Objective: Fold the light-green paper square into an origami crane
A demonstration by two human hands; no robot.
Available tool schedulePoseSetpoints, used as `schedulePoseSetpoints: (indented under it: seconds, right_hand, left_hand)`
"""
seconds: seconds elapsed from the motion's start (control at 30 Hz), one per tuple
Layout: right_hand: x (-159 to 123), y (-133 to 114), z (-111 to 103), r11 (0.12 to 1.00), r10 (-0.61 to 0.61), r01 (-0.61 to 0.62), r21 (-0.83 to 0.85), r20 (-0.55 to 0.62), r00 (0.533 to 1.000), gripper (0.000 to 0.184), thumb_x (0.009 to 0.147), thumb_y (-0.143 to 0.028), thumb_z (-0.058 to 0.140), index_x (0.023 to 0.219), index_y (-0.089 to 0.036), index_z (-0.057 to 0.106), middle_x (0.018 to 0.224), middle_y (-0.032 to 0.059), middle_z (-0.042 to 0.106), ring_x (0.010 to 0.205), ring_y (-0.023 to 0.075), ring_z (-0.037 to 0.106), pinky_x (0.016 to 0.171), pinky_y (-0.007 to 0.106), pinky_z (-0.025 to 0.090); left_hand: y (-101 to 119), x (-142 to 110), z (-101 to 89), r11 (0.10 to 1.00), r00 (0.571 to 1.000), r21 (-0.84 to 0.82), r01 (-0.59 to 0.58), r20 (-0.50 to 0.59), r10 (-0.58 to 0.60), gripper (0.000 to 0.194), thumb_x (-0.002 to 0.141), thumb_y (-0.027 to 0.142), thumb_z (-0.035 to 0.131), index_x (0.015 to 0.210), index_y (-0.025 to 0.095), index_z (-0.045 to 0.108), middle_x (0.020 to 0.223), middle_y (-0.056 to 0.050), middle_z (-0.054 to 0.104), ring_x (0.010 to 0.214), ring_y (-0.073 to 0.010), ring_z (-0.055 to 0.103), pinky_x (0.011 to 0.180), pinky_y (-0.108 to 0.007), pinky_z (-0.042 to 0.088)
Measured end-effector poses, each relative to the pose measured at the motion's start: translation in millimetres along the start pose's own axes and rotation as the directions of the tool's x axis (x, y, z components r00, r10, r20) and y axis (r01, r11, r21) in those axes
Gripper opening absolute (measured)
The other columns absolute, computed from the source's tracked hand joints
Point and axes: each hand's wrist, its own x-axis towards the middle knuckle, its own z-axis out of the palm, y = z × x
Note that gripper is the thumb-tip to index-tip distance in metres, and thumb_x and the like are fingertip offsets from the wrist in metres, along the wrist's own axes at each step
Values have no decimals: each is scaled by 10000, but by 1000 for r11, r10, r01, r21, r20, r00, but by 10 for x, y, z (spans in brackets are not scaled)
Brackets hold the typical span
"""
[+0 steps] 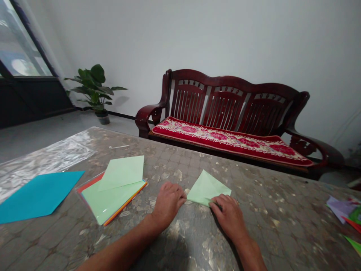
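A light green sheet of paper (pixel 207 186) with a fold along its near edge lies on the table in front of me. My left hand (pixel 170 199) has its fingers pressed together at the paper's left corner, pinching it. On the near right edge, my right hand (pixel 228 212) grips the paper between thumb and curled fingers. Parts of the paper under both sets of fingertips are hidden. To the left sits a stack of coloured paper (pixel 113 199), light green on top with orange and red edges below, and a loose light green sheet (pixel 124 171) lies across it.
A blue sheet (pixel 42 195) lies at the table's left, near crumpled clear plastic (pixel 56 154). A thin white stick (pixel 119 146) rests toward the far edge. Coloured folded papers (pixel 342 207) are at the right. Beyond the patterned table (pixel 267 233) stand a wooden bench (pixel 225 101) and a potted plant (pixel 96 86).
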Motion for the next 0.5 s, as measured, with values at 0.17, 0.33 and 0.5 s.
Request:
schedulePoseSetpoints:
  seconds: [0.17, 0.33, 0.5]
  right_hand:
    - [20, 19, 38, 997, 80, -80, 7, -50, 996, 134, 888, -310, 567, 880, -254, 689, 880, 13, 704, 857, 203, 610, 799, 312, 375]
    - [29, -1, 31, 994, 110, -108, 33, -54, 992, 152, 870, -325, 571, 813, -256, 693, 818, 7, 704, 797, 193, 608, 755, 297, 378]
    - [20, -117, 35, 997, 66, -65, 41, -27, 997, 196, 889, -323, 565, 749, -246, 680, 765, -10, 697, 764, 166, 597, 752, 282, 347]
  left_hand:
    - [15, 3, 16, 1000, 1000, -4, 0, -27, 0, 140, 903, 272, 630, 800, 223, 712, 879, -23, 686, 909, -214, 575, 938, -379, 340]
    - [2, 10, 51, 999, 998, 19, -50, -32, 51, 164, 935, 272, 576, 835, 231, 699, 908, -20, 663, 919, -208, 555, 925, -362, 350]
    - [-16, 36, 71, 989, 997, 128, -77, -5, 78, 185, 967, 267, 509, 901, 210, 672, 958, -51, 644, 933, -231, 539, 863, -361, 374]
